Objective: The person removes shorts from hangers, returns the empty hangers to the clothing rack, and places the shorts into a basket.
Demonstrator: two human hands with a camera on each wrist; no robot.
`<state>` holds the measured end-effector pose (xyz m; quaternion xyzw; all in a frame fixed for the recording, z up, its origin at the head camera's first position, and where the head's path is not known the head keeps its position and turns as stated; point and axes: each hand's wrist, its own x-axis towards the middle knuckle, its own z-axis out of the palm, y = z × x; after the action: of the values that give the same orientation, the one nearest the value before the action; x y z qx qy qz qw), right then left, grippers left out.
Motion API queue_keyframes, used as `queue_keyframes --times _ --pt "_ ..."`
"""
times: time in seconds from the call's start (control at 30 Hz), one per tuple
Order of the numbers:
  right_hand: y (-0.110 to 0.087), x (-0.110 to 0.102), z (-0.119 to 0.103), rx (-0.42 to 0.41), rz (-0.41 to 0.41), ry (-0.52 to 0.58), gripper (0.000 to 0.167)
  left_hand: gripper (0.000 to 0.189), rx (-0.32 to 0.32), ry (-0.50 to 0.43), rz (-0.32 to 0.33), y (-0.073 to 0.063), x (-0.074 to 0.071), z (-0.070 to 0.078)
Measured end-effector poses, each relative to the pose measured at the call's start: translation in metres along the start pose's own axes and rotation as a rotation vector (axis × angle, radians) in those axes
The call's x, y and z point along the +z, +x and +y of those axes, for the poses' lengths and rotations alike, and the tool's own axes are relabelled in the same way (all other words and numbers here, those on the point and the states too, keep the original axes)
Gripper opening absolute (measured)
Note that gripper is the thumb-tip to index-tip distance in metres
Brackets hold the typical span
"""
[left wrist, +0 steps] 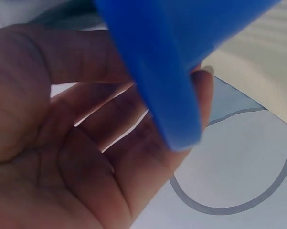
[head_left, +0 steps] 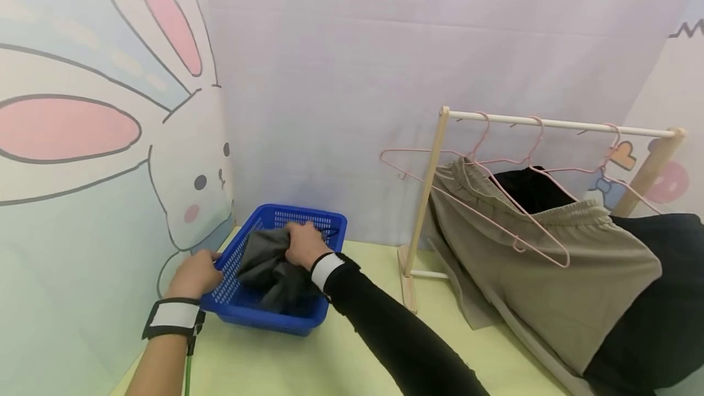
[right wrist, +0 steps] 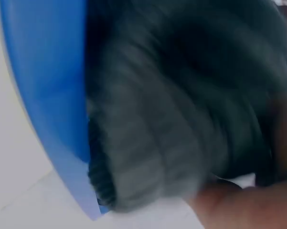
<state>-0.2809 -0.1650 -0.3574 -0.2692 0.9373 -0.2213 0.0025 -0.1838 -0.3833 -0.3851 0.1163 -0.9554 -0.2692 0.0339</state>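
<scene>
A blue plastic basket (head_left: pixel 263 318) with slotted sides stands on the pale yellow surface. My left hand (head_left: pixel 195 275) grips its left rim; in the left wrist view, thumb and fingers lie on either side of the blue rim (left wrist: pixel 155 81). Inside the basket is a crumpled dark grey garment (head_left: pixel 267 255), whose top part my right hand (head_left: pixel 304 245) holds. A gathered, elastic-looking edge of this garment (right wrist: pixel 143 129) shows blurred in the right wrist view, beside the basket's wall. The right fingertips are hidden in the cloth.
To the right stands a wooden rack (head_left: pixel 431 194) with a white rail (head_left: pixel 561 124). Pink hangers (head_left: pixel 497 185) hang from it, with beige elastic-waist bottoms (head_left: pixel 528 274) and black garments (head_left: pixel 660 298). A wall with a rabbit drawing (head_left: pixel 189 164) rises close on the left.
</scene>
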Motion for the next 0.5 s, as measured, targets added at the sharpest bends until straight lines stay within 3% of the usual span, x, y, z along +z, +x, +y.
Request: queue_keyframes --times 0.13,0.23,0.33,0.5 --pt "-0.01 0.01 -0.006 0.032 -0.245 -0.197 0.066 0.056 0.014 0.013 -0.012 0.002 0.001 0.0" --pt "-0.018 0.012 -0.011 0.053 -0.382 -0.256 0.086 0.055 0.02 0.031 -0.015 0.001 0.0 -0.002" --pt "-0.027 0.009 -0.014 0.072 -0.423 -0.249 0.094 0.055 0.027 0.038 -0.013 -0.001 0.0 -0.004" --pt "-0.033 0.0 -0.01 0.065 -0.392 -0.233 0.095 0.055 0.055 0.041 -0.013 -0.002 -0.001 -0.002"
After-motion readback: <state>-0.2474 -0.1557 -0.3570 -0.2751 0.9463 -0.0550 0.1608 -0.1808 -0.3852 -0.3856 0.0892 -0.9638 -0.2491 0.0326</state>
